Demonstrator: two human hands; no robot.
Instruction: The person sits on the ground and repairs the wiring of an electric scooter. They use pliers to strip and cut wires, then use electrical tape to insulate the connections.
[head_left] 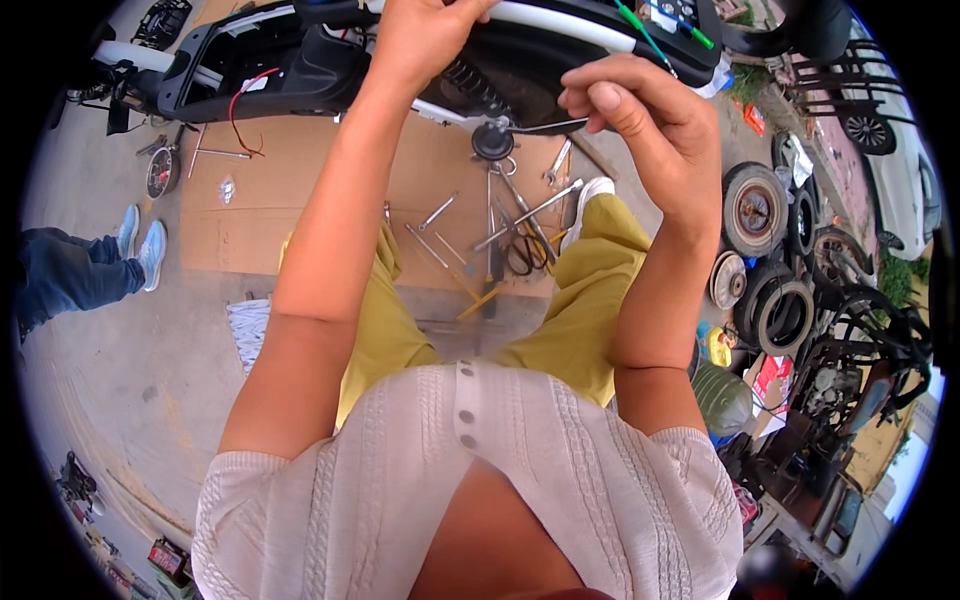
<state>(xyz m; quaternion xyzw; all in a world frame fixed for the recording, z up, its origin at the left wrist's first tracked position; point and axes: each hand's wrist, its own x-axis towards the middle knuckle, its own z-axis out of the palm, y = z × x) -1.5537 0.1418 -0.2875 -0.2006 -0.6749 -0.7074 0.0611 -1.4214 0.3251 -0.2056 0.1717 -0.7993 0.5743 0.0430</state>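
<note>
A partly stripped scooter [270, 80] with black body panels and a white tube [565, 28] lies across the top of the view. My left hand [425, 40] reaches to the scooter beside the white tube; its fingertips run to the upper edge, so their grip is hidden. My right hand [650, 125] is closed around the end of a slim metal wrench [545, 127]. The wrench's far end meets the lower end of a coil-spring shock absorber [475, 90], just above a round black part [492, 142].
Cardboard [240, 225] under the scooter bears wrenches [437, 212], black-handled scissors [525, 248] and a T-handle wrench [215, 153]. A red wire [240, 100] dangles from the scooter. Tyres and wheels [755, 208] crowd the right. Another person's legs [75, 265] stand at left.
</note>
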